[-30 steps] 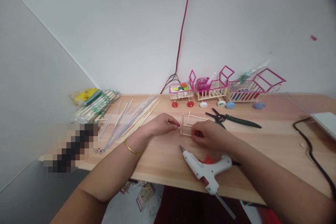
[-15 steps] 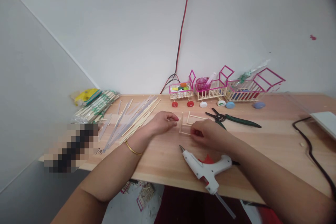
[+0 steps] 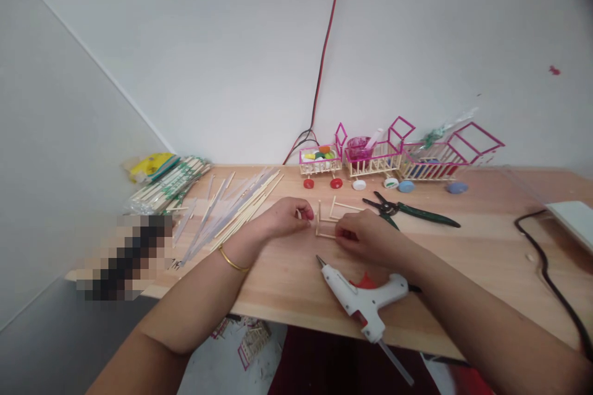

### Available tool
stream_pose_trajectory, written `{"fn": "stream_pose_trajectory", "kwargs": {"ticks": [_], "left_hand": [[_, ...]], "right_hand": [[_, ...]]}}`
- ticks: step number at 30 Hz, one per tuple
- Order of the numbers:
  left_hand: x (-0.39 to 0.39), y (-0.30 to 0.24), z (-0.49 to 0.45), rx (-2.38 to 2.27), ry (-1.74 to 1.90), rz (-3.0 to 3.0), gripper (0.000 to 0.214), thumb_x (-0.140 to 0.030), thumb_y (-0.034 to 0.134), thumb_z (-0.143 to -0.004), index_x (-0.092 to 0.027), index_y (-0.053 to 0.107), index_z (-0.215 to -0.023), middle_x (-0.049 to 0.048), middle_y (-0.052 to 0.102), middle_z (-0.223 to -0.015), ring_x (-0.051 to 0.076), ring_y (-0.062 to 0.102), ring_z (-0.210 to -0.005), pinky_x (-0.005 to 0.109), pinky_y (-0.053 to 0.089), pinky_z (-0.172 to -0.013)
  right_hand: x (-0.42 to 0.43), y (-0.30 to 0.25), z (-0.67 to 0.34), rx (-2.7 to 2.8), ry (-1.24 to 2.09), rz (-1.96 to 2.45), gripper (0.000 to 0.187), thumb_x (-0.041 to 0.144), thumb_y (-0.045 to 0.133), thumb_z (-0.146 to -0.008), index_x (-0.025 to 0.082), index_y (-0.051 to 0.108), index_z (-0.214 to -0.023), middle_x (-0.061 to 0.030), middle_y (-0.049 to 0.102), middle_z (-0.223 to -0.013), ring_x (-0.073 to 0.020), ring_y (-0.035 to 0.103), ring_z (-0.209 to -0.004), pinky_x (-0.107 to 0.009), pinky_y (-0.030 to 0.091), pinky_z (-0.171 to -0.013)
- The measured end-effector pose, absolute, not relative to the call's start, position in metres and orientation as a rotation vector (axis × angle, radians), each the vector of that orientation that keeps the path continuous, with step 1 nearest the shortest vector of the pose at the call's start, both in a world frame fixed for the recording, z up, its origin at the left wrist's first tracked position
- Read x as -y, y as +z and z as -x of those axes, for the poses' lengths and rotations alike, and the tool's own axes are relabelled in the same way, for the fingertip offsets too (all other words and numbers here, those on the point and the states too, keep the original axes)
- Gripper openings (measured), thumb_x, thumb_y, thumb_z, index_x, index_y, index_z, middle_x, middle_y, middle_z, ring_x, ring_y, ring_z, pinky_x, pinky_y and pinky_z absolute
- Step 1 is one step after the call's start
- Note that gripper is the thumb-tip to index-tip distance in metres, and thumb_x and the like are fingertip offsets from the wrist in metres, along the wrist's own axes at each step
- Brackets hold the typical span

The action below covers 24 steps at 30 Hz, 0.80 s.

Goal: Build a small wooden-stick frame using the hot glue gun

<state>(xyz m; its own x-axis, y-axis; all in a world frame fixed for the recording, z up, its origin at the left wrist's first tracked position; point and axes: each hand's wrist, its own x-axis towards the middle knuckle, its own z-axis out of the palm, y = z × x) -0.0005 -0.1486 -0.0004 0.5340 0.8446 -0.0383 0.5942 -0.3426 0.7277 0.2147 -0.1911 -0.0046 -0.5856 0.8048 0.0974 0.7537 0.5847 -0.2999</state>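
On the wooden table, my right hand (image 3: pixel 364 231) is closed on a small frame of thin wooden sticks (image 3: pixel 318 222). Its crossbars run under my fingertips, which hide their right ends. Just left of that frame is my left hand (image 3: pixel 290 217), apart from it. The fingers there are curled in a pinch, and whatever may be between them is too small to make out. Behind my right hand lies another small joined stick piece (image 3: pixel 345 205). A white hot glue gun (image 3: pixel 365 299) lies in front, its nozzle pointing up and left.
Loose wooden sticks (image 3: pixel 250 210) and clear glue sticks (image 3: pixel 204 231) lie at left, near a bagged stick bundle (image 3: pixel 178 182). Green-handled pruning shears (image 3: pixel 424 215) lie to the right. Along the wall stand three little stick carts (image 3: pixel 373 160). A black cable (image 3: pixel 546 265) runs at far right.
My left hand has drawn slightly away from the stick frame, and its fingers are more curled. My right hand stays at the frame. The view has shifted slightly.
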Motion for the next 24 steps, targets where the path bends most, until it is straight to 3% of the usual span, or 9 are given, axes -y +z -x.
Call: {"fn": "stream_pose_trajectory", "kwargs": {"ticks": [9,15,24], "left_hand": [[0.148,-0.002,0.001,-1.066,0.434,-2.063,0.018,-0.018,0.056,-0.065,-0.013,0.063,-0.081,-0.0020,0.053,-0.065,0.006,0.041,-0.054,0.016,0.031,-0.049],[0.146,-0.007,-0.001,-1.256,0.630,-2.090,0.014,-0.018,0.055,-0.067,-0.013,0.062,-0.078,-0.0031,0.051,-0.060,0.006,0.041,-0.052,0.018,0.033,-0.051],[0.143,-0.012,-0.001,-1.245,0.649,-2.263,0.014,-0.014,0.054,-0.067,-0.015,0.064,-0.077,-0.0004,0.058,-0.071,0.008,0.045,-0.060,0.020,0.035,-0.059]], "right_hand": [[0.192,-0.003,-0.215,2.614,0.334,1.273,0.015,0.023,0.050,-0.077,0.018,0.062,-0.071,-0.0034,0.062,-0.070,-0.0132,0.050,-0.063,-0.024,0.031,-0.060],[0.193,-0.003,-0.213,2.582,0.320,1.270,0.015,0.021,0.049,-0.077,0.018,0.061,-0.070,-0.0026,0.062,-0.069,-0.0129,0.050,-0.062,-0.024,0.031,-0.060],[0.191,-0.004,-0.213,2.607,0.303,1.263,0.016,0.023,0.049,-0.079,0.017,0.063,-0.073,-0.0041,0.062,-0.072,-0.0140,0.052,-0.066,-0.025,0.031,-0.063]]}}
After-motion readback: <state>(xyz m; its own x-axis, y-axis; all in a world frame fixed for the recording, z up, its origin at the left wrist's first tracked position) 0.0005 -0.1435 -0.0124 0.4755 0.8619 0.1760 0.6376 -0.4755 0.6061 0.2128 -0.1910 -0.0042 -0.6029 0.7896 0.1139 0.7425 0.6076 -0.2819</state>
